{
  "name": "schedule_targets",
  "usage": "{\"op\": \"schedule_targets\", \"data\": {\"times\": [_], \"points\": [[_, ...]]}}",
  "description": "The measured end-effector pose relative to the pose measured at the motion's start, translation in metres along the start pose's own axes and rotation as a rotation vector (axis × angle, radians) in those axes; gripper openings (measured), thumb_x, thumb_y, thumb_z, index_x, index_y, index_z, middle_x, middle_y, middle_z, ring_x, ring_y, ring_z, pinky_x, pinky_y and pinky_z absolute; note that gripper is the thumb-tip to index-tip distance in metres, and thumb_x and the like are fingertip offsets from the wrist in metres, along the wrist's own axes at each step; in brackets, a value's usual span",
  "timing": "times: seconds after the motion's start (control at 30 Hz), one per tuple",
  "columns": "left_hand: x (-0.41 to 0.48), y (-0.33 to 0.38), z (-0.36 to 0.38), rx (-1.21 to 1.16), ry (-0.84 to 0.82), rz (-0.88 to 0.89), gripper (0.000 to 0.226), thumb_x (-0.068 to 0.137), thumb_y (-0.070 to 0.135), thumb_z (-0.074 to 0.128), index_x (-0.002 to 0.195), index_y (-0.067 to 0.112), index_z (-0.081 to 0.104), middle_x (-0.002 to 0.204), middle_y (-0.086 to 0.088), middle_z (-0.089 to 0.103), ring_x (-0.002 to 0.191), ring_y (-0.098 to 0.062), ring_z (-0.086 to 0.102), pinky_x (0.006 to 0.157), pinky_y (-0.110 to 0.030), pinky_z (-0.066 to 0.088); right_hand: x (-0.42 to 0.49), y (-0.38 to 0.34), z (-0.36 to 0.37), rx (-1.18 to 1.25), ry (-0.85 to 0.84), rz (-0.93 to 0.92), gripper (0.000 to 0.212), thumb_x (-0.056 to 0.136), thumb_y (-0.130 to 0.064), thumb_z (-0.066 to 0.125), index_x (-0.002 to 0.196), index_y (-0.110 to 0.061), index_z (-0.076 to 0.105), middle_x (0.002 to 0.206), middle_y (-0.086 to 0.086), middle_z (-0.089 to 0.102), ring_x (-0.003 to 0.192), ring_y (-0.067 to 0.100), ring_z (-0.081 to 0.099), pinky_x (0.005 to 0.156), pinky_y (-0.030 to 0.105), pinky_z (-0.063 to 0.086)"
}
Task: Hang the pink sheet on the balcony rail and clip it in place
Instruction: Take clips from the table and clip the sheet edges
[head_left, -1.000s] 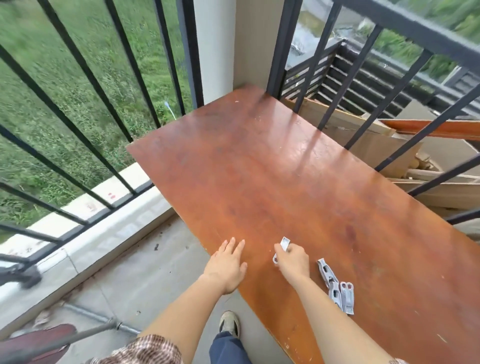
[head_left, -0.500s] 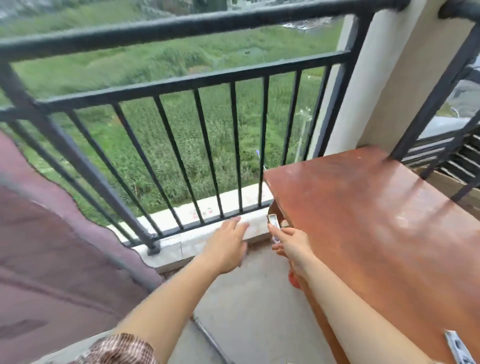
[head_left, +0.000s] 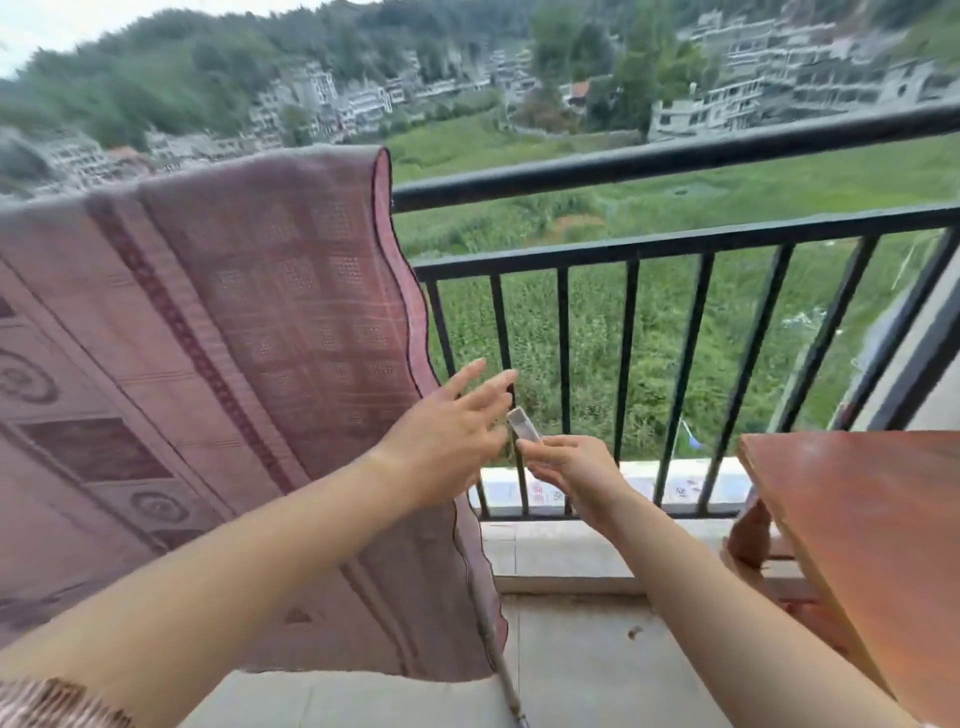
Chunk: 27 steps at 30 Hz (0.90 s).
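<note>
Clip: small pale grey plastic clothes clip (head_left: 523, 425), long axis tilted, free end pointing up and left, just in front of the black metal balcony rail (head_left: 675, 161).
Sheet: patterned pink woven sheet (head_left: 234, 322) draped over the rail's left part, hanging down; left side cut off by the frame.
Hard to see: clip's jaws blurred.
Right hand (head_left: 569, 470): fingertips pinch the clip's lower end.
Left hand (head_left: 441, 441): empty, fingers spread, at the sheet's right edge, beside the clip.
Table: reddish-brown wooden table (head_left: 872, 519), right.

The pink sheet (head_left: 249, 332) is woven cloth, matt, with a raised patterned weave. It drapes over the balcony rail (head_left: 675, 166), dark painted metal with a slight sheen. Right of the rail's bars, the table (head_left: 872, 509) is reddish wood, smooth and glossy.
</note>
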<state>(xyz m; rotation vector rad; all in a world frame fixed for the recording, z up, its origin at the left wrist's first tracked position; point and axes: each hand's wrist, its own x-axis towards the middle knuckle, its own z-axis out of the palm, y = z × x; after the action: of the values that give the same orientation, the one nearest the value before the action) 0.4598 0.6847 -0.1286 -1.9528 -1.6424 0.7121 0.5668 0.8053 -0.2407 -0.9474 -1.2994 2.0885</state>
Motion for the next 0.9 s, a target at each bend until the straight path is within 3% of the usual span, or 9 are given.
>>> {"op": "schedule_targets", "data": {"times": [0.17,0.27,0.33,0.47,0.53,0.57,0.63,0.77,0.9], "points": [[-0.007,-0.054,-0.026,0.251,-0.153,-0.031,0.032,0.094,0.015,0.046,0.125,0.012,0.054,0.153,-0.014,0.029,0.147,-0.031,-0.006,0.113,-0.051,-0.014,0.015,-0.028,0.014,-0.154,-0.135,-0.062,0.025,0.076,0.004,0.073,0.099,0.010,0.067,0.092,0.015,0.068,0.084,0.021,0.065,0.079,0.025,0.052],[0.003,-0.074,-0.037,0.303,-0.223,-0.073,0.030,0.093,0.015,0.050,0.120,0.017,0.060,0.149,-0.013,0.036,0.148,-0.030,-0.001,0.115,-0.052,-0.009,0.022,-0.045,0.011,-0.203,-0.198,-0.117,0.030,0.072,0.001,0.077,0.101,0.003,0.067,0.101,0.017,0.071,0.094,0.029,0.068,0.091,0.035,0.053],[0.015,-0.081,-0.042,0.274,-0.307,-0.070,0.031,0.092,0.016,0.050,0.122,0.019,0.061,0.147,-0.011,0.040,0.148,-0.029,0.004,0.117,-0.052,-0.005,0.024,-0.054,0.007,-0.246,-0.227,-0.140,0.042,0.072,-0.006,0.079,0.110,0.002,0.064,0.103,0.018,0.071,0.092,0.026,0.070,0.084,0.032,0.056],[0.037,-0.090,-0.046,0.197,-0.506,-0.112,0.035,0.087,0.028,0.059,0.121,0.021,0.062,0.143,-0.008,0.045,0.147,-0.028,0.008,0.118,-0.053,-0.003,0.020,-0.069,0.000,-0.396,-0.291,-0.212,0.033,0.075,-0.012,0.078,0.104,-0.004,0.067,0.095,0.019,0.072,0.078,0.019,0.067,0.071,0.028,0.056],[0.046,-0.091,-0.052,0.153,-0.603,-0.139,0.027,0.081,0.036,0.067,0.105,0.023,0.066,0.124,-0.003,0.058,0.140,-0.027,0.027,0.118,-0.054,0.000,0.018,-0.072,-0.001,-0.503,-0.319,-0.260,0.026,0.075,-0.016,0.079,0.096,-0.005,0.071,0.091,0.021,0.072,0.074,0.018,0.064,0.072,0.030,0.054],[0.050,-0.091,-0.055,0.116,-0.643,-0.160,0.020,0.079,0.037,0.071,0.093,0.024,0.064,0.104,0.002,0.062,0.130,-0.025,0.039,0.117,-0.053,0.005,0.018,-0.072,-0.001,-0.558,-0.327,-0.285,0.024,0.074,-0.018,0.080,0.092,-0.005,0.072,0.088,0.021,0.072,0.071,0.017,0.062,0.070,0.031,0.052],[0.057,-0.089,-0.056,0.011,-0.715,-0.210,0.025,0.076,0.033,0.075,0.076,0.023,0.053,0.073,0.007,0.048,0.111,-0.026,0.051,0.113,-0.051,0.017,0.020,-0.071,-0.001,-0.663,-0.334,-0.329,0.024,0.071,-0.022,0.083,0.087,-0.007,0.074,0.079,0.017,0.072,0.064,0.013,0.059,0.064,0.030,0.047],[0.060,-0.092,-0.040,-0.147,-0.753,-0.276,0.033,0.066,0.030,0.082,0.059,0.028,0.050,0.070,0.012,0.045,0.094,-0.026,0.047,0.099,-0.049,0.040,0.021,-0.071,0.000,-0.846,-0.296,-0.413,0.033,0.066,-0.029,0.086,0.087,-0.012,0.068,0.076,0.004,0.071,0.063,0.012,0.060,0.062,0.032,0.050],[0.060,-0.093,-0.025,-0.177,-0.766,-0.255,0.035,0.063,0.032,0.084,0.054,0.031,0.050,0.069,0.015,0.044,0.098,-0.026,0.046,0.096,-0.052,0.041,0.018,-0.072,0.002,-0.968,-0.318,-0.476,0.035,0.066,-0.031,0.085,0.086,-0.012,0.064,0.077,0.001,0.065,0.065,0.012,0.055,0.060,0.031,0.047]]}}
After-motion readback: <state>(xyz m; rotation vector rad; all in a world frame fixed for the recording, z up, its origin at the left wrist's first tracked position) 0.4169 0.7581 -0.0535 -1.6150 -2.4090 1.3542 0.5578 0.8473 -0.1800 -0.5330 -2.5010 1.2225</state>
